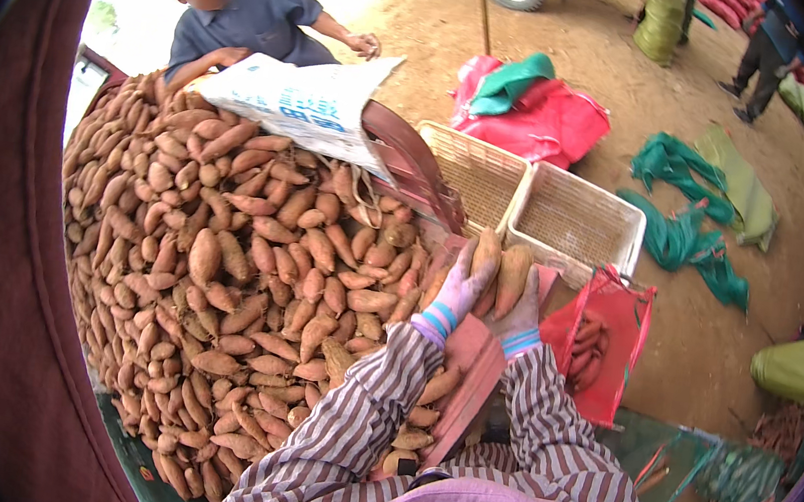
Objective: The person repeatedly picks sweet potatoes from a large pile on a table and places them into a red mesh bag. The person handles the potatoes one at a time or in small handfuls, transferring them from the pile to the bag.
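Both of my hands wear pale purple gloves with blue-striped cuffs, side by side above the red metal edge (472,365) of the bed. My left hand (470,278) grips a brownish sweet potato (486,250), its tip pointing away from me. Against it, a second, more orange sweet potato (514,274) sits in my right hand (523,315). Part of another shows between the two hands, and which hand bears it I cannot tell. To the left of my arms spreads a large heap of sweet potatoes (276,296), some with thin roots.
Two plastic crates (580,209) stand just beyond my hands. A red mesh bag (621,338) holding sweet potatoes is at the right. Across the heap, a person (265,16) leans by a white printed sack (301,92). Green net bags (683,233) and red sacks (539,117) lie on the ground.
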